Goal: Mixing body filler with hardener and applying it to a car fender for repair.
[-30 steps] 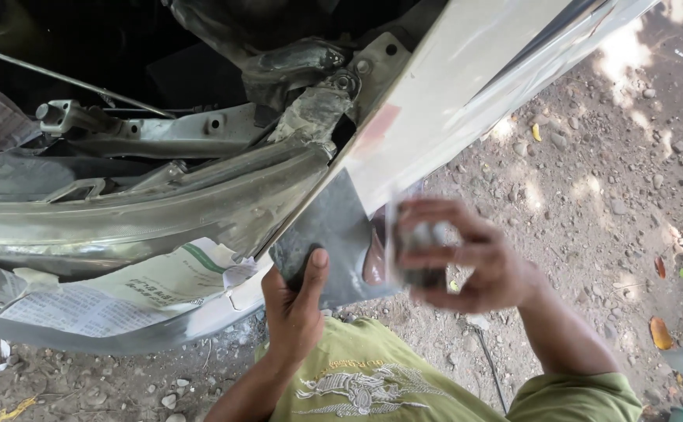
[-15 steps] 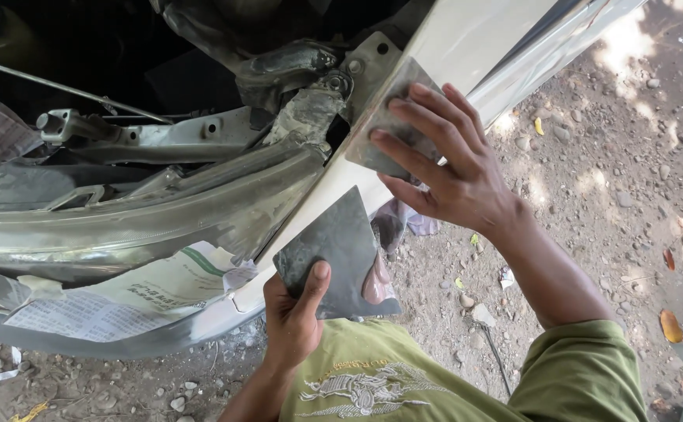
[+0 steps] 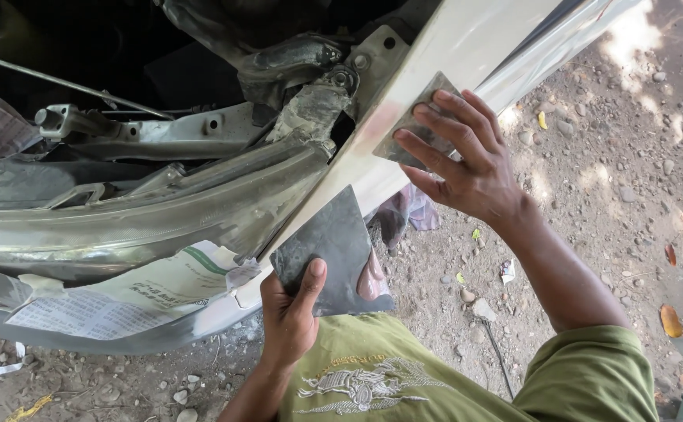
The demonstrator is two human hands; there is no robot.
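Observation:
My right hand (image 3: pixel 466 160) presses a small grey sheet of sandpaper (image 3: pixel 415 125) flat against a white car body panel (image 3: pixel 474 47), fingers spread over it. A pinkish patch shows on the panel just left of the sheet. My left hand (image 3: pixel 290 320) holds a dark grey flat board (image 3: pixel 333 246) by its lower edge, thumb on top; a smear of pink putty (image 3: pixel 372 277) sits on its right side. The board rests close to the panel's lower end.
A headlight (image 3: pixel 138 223) partly masked with newspaper (image 3: pixel 130 297) lies left of the panel. Bare metal brackets and dark engine-bay parts are above it. Gravel ground with stones and dry leaves spreads to the right. A purple cloth (image 3: pixel 408 211) hangs under the panel.
My right hand rose from beside the board up to the white panel and now lies flat on it with the sandpaper. The left hand and board barely moved.

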